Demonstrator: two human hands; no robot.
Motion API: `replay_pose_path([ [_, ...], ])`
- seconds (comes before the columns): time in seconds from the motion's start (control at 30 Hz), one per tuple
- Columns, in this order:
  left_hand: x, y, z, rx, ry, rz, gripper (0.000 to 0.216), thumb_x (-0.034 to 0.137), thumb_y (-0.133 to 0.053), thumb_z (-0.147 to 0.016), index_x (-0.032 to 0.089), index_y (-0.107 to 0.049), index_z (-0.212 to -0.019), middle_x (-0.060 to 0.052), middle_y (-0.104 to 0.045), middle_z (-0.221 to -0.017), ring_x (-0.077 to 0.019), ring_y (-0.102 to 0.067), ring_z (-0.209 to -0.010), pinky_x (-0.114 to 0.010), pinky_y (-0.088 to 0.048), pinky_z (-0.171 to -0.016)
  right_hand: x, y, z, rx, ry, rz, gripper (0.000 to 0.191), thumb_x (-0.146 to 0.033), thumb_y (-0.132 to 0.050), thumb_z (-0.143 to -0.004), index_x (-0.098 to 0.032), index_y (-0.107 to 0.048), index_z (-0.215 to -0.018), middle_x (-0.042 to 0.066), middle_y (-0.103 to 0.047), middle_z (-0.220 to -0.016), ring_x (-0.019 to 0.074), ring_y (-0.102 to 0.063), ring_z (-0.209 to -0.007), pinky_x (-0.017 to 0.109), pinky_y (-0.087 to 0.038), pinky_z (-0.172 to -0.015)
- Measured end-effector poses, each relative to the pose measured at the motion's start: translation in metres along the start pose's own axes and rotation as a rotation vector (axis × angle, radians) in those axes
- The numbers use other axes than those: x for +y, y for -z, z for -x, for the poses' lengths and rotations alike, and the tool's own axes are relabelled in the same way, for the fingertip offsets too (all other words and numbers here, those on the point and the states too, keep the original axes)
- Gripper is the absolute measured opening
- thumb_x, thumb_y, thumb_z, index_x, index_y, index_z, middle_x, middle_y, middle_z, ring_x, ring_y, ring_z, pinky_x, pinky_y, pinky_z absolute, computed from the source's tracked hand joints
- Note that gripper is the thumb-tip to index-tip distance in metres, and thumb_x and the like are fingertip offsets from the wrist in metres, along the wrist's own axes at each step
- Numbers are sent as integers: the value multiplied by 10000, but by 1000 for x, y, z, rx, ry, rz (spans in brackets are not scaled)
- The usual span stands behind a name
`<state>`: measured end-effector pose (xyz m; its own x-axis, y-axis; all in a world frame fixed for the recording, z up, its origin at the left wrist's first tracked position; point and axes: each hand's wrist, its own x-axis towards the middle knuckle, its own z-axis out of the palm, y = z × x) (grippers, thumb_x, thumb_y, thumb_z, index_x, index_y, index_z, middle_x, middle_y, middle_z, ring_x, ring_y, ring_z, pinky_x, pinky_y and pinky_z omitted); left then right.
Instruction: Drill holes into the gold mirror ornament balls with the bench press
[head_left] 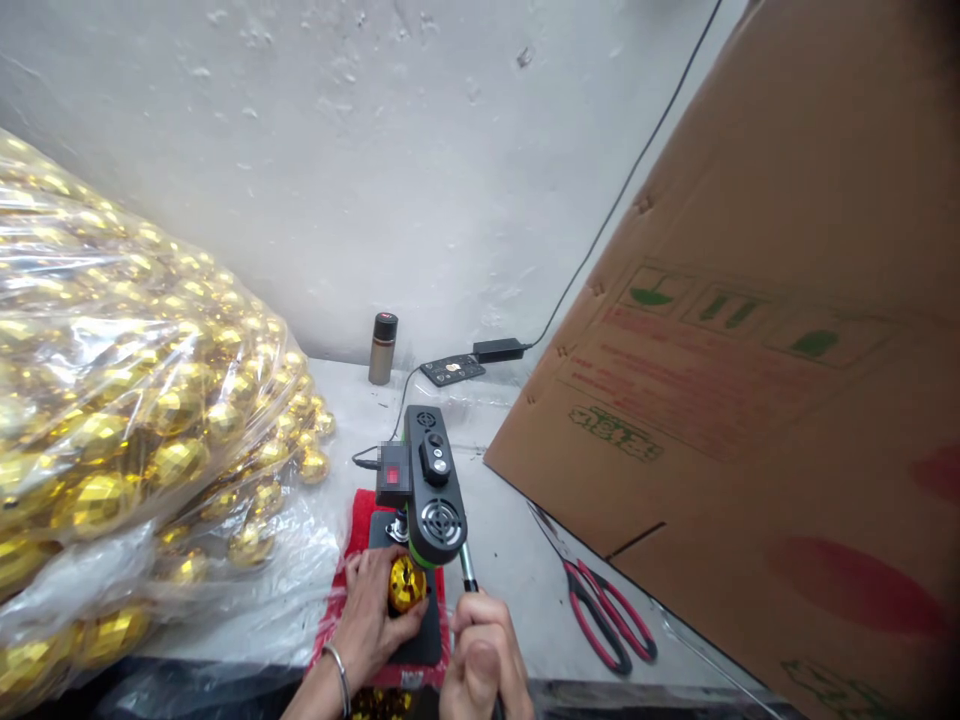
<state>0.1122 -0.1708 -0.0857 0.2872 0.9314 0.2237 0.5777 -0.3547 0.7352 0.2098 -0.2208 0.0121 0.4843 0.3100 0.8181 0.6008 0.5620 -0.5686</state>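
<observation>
My left hand (371, 620) is closed round a small gold faceted ball (406, 584), holding it on the black base under the head of a small black press machine (430, 485). My right hand (482, 665) is wrapped in a fist around the machine's metal lever handle (468, 568) just right of the ball. The machine stands on a red mat (358, 530) and shows a small red display on its left side. A bracelet is on my left wrist.
A large clear plastic bag of gold faceted balls (127, 420) fills the left. A big cardboard box (765, 380) leans in on the right, with red-handled scissors (607, 620) at its foot. A small bottle (382, 348), a power adapter (498, 350) and cable lie by the wall.
</observation>
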Motion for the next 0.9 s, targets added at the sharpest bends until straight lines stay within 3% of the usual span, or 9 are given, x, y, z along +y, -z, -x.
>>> replay_pose_path([
  [0.2, 1, 0, -1, 17, -3, -16, 374, 314, -718, -741, 215, -640, -1094, -71, -718, -1001, -310, -653, -975, -489, -445, -917, 3, 3, 4, -25, -1, -5, 408, -197, -380, -1042, -217, -427, -637, -45, -490, -646, 87, -475, -568, 253, -447, -665],
  [0.43, 5, 5, -3, -14, 18, -16, 359, 319, -720, -738, 203, -648, -1070, -80, -719, -982, -316, -654, -965, -497, -449, -916, 3, 5, 2, -69, 16, -3, 409, -217, -366, -1052, -214, -412, -646, -49, -485, -657, 79, -479, -573, 230, -409, -584],
  [0.7, 5, 5, -2, -9, 19, 3, 375, 328, -723, -744, 194, -648, -1086, -93, -716, -1013, -320, -644, -996, -501, -442, -932, 5, 8, 5, -93, 8, 33, 434, -274, -350, -1075, -221, -429, -652, -52, -496, -645, 90, -465, -570, 265, -473, -732],
  [0.9, 1, 2, -3, 13, 3, 14, 404, 309, -712, -740, 195, -642, -1121, -91, -715, -1046, -320, -640, -1018, -506, -431, -948, 12, 11, 10, -107, 38, 11, 418, -244, -335, -1071, -219, -405, -660, -50, -480, -659, 89, -472, -583, 254, -478, -727],
])
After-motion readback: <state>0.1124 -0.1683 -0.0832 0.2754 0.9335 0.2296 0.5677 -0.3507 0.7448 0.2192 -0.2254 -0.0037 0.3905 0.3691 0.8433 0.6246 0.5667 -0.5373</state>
